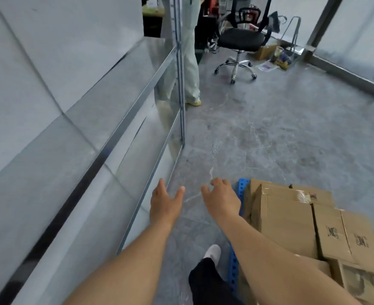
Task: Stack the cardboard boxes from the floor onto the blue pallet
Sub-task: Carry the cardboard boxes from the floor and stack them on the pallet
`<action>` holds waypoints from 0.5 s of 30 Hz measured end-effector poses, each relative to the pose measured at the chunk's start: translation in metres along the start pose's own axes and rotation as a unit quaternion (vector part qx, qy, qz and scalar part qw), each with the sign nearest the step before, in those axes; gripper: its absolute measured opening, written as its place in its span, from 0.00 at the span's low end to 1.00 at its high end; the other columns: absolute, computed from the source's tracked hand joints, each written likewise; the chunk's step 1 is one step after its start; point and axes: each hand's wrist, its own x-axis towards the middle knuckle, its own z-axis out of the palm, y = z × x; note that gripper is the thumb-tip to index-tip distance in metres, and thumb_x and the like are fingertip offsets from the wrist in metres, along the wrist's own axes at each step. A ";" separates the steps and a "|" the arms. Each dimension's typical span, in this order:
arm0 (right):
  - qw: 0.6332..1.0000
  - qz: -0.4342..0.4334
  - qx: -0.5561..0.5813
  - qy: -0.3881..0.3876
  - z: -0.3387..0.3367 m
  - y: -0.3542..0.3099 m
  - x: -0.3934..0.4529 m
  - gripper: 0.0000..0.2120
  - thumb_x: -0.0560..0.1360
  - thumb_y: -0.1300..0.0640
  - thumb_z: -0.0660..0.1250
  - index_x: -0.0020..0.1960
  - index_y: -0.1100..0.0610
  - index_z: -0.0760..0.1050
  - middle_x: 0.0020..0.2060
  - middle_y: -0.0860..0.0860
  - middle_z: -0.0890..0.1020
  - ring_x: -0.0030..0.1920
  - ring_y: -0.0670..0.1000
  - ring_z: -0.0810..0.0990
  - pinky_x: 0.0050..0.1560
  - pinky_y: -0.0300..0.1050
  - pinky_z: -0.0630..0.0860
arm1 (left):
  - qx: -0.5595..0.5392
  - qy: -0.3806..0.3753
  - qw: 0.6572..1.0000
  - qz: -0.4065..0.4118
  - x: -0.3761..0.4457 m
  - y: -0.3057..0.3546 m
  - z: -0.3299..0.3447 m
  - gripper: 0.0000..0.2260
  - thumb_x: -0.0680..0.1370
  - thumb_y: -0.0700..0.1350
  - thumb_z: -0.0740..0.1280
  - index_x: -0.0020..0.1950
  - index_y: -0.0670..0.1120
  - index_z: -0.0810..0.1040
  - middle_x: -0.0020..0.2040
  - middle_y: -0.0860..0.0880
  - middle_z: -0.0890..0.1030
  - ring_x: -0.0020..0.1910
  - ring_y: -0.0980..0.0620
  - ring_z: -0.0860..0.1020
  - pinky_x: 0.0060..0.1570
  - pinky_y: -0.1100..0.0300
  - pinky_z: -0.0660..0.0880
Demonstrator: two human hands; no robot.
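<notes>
Several brown cardboard boxes point(291, 219) are stacked on the blue pallet point(242, 187) at the lower right; only the pallet's left edge shows. My left hand point(165, 203) and my right hand point(221, 199) both reach forward over the bare floor, fingers spread and relaxed, holding nothing. My right hand hovers just left of the stack, not touching it. No loose box on the floor lies near my hands. My own leg and white shoe point(212, 253) stand beside the pallet.
A glass partition with metal rails point(137, 102) runs along the left. Another person in light trousers point(191, 62) stands beyond it. A black office chair point(241, 40) and an open box with clutter point(267, 50) sit at the far end.
</notes>
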 end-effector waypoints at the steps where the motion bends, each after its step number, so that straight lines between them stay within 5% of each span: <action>1: 1.000 -0.009 -0.006 -0.005 0.008 -0.002 -0.016 0.20 0.77 0.44 0.54 0.62 0.55 0.70 0.60 0.52 0.71 0.53 0.56 0.77 0.45 0.48 0.69 | 0.001 0.006 1.000 -0.008 -0.014 -0.013 -0.006 0.33 0.76 0.56 0.63 0.76 0.45 0.53 0.75 0.43 0.58 0.73 0.47 0.58 0.68 0.54 0.57; 15: 0.964 -0.206 -0.102 -0.137 0.091 -0.044 -0.148 0.22 0.77 0.42 0.54 0.64 0.54 0.69 0.64 0.51 0.69 0.55 0.55 0.77 0.46 0.47 0.66 | -0.073 0.160 0.962 -0.208 -0.154 -0.153 -0.071 0.35 0.76 0.58 0.62 0.77 0.47 0.51 0.76 0.44 0.57 0.74 0.47 0.56 0.69 0.54 0.56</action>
